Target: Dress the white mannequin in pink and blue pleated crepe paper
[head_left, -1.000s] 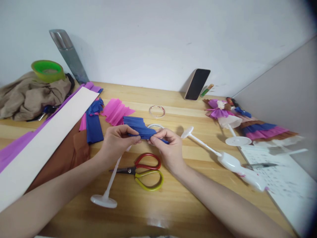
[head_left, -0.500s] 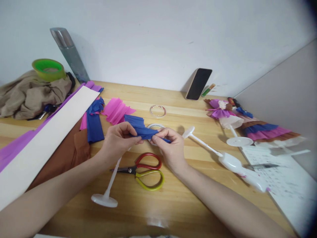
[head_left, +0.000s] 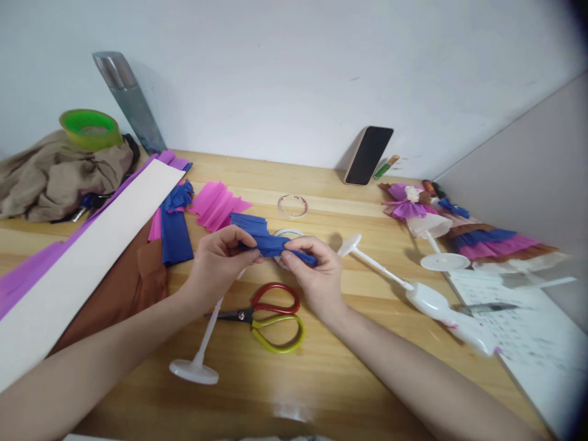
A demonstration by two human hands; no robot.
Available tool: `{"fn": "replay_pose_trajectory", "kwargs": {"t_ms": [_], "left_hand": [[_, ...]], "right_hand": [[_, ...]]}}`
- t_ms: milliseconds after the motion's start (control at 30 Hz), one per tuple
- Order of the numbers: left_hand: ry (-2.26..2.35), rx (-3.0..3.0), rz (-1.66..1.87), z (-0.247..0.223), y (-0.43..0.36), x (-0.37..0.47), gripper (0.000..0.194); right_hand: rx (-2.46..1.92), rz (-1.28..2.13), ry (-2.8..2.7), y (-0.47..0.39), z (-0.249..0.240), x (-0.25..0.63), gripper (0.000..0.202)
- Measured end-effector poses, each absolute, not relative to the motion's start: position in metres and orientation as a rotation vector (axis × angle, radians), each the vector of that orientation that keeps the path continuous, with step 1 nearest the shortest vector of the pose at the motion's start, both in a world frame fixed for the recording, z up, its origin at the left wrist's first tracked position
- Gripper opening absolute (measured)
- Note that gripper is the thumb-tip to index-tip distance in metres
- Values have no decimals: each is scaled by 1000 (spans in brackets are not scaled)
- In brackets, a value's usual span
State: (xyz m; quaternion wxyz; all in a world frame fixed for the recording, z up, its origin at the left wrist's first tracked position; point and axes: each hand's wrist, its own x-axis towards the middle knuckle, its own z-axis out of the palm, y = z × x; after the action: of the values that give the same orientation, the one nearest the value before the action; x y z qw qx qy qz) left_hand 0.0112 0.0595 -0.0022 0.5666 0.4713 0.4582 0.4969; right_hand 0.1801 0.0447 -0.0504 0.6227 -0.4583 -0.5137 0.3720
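Note:
A strip of blue crepe paper (head_left: pixel 272 245) is stretched between my two hands, with folds along it. My left hand (head_left: pixel 224 254) pinches it near its middle, thumb against fingers. On the other side my right hand (head_left: pixel 315 266) pinches it between thumb and forefinger, and a short end sticks out past the fingers. Behind the paper a white tape roll (head_left: pixel 289 233) is partly hidden. Scissors (head_left: pixel 257 315) with one red and one yellow handle lie below my hands. A white stick on a round base (head_left: pixel 195 370) is beside them, its top hidden by my left hand.
Pink crepe paper (head_left: pixel 218 205), a white board strip (head_left: pixel 101 251) and brown paper (head_left: pixel 114 300) lie left. A clear ring (head_left: pixel 293 206) sits beyond my hands. A phone (head_left: pixel 369 155) leans on the wall. Rightward are a white doll-like form (head_left: pixel 452 318) and layered paper skirts (head_left: pixel 500 242).
The blue paper between my fingers has spread a little and its folds have shifted. My fingers have moved slightly on it; everything else stays in place.

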Motion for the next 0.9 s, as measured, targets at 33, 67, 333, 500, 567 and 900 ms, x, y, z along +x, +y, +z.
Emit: {"fn": "replay_pose_trajectory", "kwargs": {"t_ms": [33,67,333,500,567,900], "left_hand": [[1087,1122,1171,-2,59,11,17],[1098,1140,1173,-3,59,10,18],[1240,1456,1214,-9,60,5,19],[1232,1616,1243,-13,60,3,13],[1246,1662,1253,-12,59,3,11],[1376,1636,1208,-13,59,3,9]], "right_hand": [[-1053,846,-1204,44,-50,180,5],[-1048,840,-1224,44,-50,181,6],[-1013,781,-1275,45,-49,179,16],[-1033,719,-1295,44,-45,178,13],[-1049,697,-1305,44,-43,178,11],[-1135,710,-1308,44,-44,178,3]]}}
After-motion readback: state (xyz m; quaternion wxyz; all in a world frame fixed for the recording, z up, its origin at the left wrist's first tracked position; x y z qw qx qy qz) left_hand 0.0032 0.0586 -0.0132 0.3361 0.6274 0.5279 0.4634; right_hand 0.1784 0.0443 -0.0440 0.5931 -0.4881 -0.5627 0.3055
